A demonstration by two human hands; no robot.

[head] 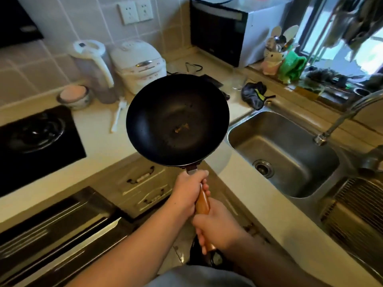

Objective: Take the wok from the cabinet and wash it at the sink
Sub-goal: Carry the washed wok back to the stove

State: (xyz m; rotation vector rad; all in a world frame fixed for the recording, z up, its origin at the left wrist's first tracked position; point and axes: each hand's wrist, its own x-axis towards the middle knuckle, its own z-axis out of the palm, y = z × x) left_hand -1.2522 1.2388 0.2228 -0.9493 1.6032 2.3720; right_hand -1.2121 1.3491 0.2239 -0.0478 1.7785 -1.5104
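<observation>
A black wok (177, 119) with a wooden handle is held level above the corner of the counter, a small brown scrap of residue on its bottom. My left hand (187, 191) grips the handle close to the pan. My right hand (217, 228) grips the handle's far end, nearer to my body. The steel sink (290, 183) lies to the right of the wok, its basin dry and holding nothing but the drain. The faucet (339, 121) curves over the sink from the right.
A gas hob (31, 137) sits at left. A kettle (93, 67), a rice cooker (138, 63), a small bowl (74, 96) and a white brush (118, 114) stand behind the wok. A microwave (226, 32) is at the back, a dark cloth (255, 94) by the sink. Drawers (143, 183) lie below.
</observation>
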